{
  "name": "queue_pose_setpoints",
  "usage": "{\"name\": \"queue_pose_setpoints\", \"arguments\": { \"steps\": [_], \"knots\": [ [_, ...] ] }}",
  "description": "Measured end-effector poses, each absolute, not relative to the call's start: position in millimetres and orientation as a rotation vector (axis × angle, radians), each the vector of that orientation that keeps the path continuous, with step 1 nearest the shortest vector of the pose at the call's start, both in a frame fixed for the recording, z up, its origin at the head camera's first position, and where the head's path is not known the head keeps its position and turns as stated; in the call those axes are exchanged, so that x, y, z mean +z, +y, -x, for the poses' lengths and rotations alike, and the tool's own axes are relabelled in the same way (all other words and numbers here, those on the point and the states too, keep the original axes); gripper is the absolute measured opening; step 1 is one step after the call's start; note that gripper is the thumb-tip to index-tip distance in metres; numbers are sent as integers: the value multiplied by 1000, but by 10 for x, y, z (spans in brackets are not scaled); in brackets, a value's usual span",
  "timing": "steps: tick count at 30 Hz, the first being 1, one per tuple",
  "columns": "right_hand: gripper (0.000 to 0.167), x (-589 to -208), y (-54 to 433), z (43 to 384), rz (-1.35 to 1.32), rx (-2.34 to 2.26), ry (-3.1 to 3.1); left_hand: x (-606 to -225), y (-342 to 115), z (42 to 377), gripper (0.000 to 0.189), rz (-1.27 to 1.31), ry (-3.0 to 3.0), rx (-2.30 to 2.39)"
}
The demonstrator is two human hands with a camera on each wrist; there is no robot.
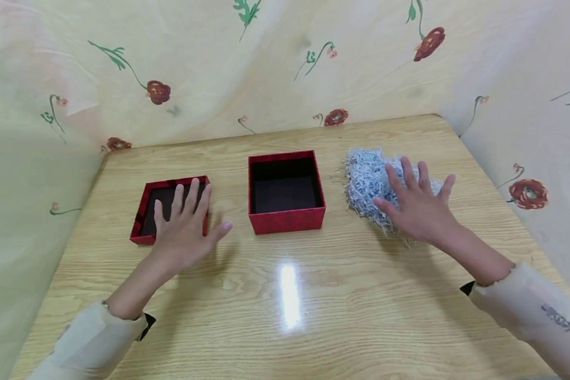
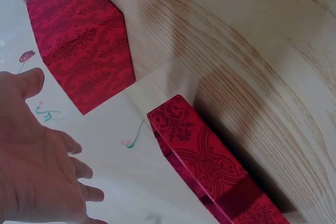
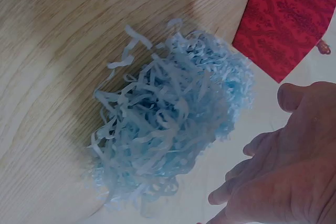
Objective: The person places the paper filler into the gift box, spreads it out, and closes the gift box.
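Note:
With fingers spread and nothing held, my left hand [image 1: 182,232] hovers over the near right corner of a shallow red box lid [image 1: 140,221], which lies with its dark inside up. My right hand [image 1: 420,208], also spread and holding nothing, is above a heap of light blue shredded paper [image 1: 368,182] and hides part of it. Between the hands stands a deeper red box [image 1: 288,220], its top open and its inside black. The left wrist view shows a patterned red side of the lid [image 2: 194,156]; crinkled strips of the shredded paper [image 3: 157,114] fill the right wrist view.
The things lie on a light wood-grain table [image 1: 237,316] with a bright glare spot near the front. A cream cloth [image 1: 209,68] printed with flowers hangs behind the table and along both sides. Small paper scraps lie left of the heap.

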State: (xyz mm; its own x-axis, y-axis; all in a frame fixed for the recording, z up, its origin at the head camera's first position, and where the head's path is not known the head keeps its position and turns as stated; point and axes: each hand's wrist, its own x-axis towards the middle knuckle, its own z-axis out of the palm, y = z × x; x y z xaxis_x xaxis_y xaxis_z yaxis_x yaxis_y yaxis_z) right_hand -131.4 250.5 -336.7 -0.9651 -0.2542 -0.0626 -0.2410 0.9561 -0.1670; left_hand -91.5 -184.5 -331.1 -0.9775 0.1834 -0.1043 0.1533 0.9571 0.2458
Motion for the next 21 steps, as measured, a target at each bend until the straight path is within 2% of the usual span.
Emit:
{"name": "queue_pose_setpoints", "arguments": {
  "steps": [21],
  "knots": [
    [82,-3376,2632,1482,355,-259,2994,-3394,-1670,940,92,-270,3031,479]
  ]
}}
